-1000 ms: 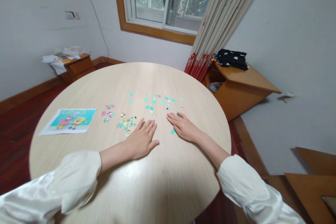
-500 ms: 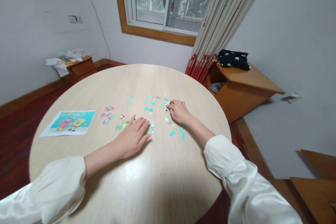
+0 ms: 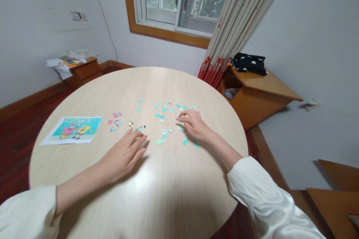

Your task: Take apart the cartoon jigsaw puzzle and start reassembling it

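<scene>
Light: soft daylight from the window [image 3: 179,0] — room evenly bright
Glare: pale sheen on the table [image 3: 168,194]
Shadows: faint, soft-edged
Edges: wide-angle bending — corners stretched

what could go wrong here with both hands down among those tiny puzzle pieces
The left hand lies flat, fingertips at the yellow pieces; a sweep may mix that pile into the pink pieces beside it. Teal pieces lie by the wrist of the right hand; dragging it back might carry them toward the table rim.
</scene>
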Action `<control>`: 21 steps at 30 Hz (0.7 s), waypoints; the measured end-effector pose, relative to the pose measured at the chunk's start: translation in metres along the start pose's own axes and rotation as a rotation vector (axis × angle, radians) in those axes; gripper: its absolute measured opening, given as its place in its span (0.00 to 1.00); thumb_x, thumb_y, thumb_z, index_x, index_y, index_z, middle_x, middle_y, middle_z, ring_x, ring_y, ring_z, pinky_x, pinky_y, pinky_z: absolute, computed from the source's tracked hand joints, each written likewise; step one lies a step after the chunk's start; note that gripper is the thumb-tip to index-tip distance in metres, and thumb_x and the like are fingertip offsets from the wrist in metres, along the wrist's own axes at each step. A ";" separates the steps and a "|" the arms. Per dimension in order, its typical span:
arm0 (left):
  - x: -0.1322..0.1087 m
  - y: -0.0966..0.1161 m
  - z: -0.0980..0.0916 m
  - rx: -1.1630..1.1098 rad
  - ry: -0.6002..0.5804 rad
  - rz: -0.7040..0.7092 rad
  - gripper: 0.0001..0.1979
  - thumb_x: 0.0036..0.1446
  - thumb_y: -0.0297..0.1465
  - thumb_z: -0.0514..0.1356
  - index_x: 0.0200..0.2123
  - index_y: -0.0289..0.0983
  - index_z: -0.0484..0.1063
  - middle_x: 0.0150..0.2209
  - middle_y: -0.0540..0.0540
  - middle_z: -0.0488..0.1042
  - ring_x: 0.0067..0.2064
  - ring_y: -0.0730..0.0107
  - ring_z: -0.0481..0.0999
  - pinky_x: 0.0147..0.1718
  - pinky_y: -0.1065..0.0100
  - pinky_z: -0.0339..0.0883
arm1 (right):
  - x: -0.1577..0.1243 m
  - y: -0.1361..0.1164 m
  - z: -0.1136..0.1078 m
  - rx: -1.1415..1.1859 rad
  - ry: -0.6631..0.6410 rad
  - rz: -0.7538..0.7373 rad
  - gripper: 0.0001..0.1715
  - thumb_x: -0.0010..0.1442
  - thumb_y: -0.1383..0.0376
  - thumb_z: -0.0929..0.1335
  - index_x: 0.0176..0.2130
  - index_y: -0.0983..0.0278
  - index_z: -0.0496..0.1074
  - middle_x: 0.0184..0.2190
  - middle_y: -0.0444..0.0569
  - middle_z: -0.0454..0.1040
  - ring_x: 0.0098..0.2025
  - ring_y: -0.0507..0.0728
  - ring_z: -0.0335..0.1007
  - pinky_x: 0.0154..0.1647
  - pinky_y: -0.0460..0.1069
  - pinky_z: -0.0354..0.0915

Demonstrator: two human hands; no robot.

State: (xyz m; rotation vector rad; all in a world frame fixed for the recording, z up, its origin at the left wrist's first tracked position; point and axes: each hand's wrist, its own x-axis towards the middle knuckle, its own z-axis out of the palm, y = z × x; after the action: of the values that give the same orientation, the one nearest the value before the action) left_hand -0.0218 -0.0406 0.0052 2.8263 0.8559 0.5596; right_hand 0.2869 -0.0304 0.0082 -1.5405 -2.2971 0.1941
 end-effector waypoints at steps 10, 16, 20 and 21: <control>0.014 0.010 -0.006 0.078 0.171 0.159 0.19 0.63 0.26 0.48 0.19 0.36 0.64 0.21 0.50 0.62 0.26 0.72 0.60 0.34 0.65 0.58 | 0.000 0.022 0.009 -0.180 -0.027 0.173 0.24 0.61 0.74 0.57 0.49 0.61 0.73 0.49 0.55 0.68 0.52 0.60 0.58 0.50 0.55 0.50; 0.013 0.011 -0.001 0.081 0.153 0.125 0.17 0.64 0.27 0.47 0.23 0.36 0.65 0.24 0.49 0.66 0.29 0.71 0.63 0.38 0.63 0.56 | 0.008 0.019 0.013 -0.191 -0.074 0.157 0.25 0.60 0.74 0.57 0.50 0.61 0.73 0.47 0.55 0.68 0.50 0.60 0.58 0.49 0.55 0.49; 0.009 0.007 0.002 0.064 0.141 0.080 0.15 0.64 0.29 0.46 0.27 0.37 0.66 0.28 0.48 0.69 0.32 0.70 0.66 0.40 0.62 0.56 | 0.013 0.015 0.013 -0.213 -0.089 0.157 0.25 0.60 0.74 0.57 0.50 0.61 0.73 0.47 0.55 0.69 0.50 0.60 0.58 0.49 0.55 0.49; 0.009 0.006 0.002 0.060 0.135 0.071 0.14 0.64 0.30 0.46 0.28 0.37 0.66 0.29 0.48 0.69 0.33 0.69 0.66 0.40 0.62 0.56 | 0.014 0.013 0.012 -0.220 -0.096 0.162 0.25 0.60 0.74 0.57 0.50 0.61 0.73 0.47 0.55 0.69 0.50 0.60 0.58 0.49 0.55 0.49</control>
State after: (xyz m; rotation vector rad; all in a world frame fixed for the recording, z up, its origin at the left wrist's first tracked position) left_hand -0.0113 -0.0405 0.0070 2.9101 0.8102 0.7542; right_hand 0.2892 -0.0109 -0.0039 -1.8673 -2.3310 0.0588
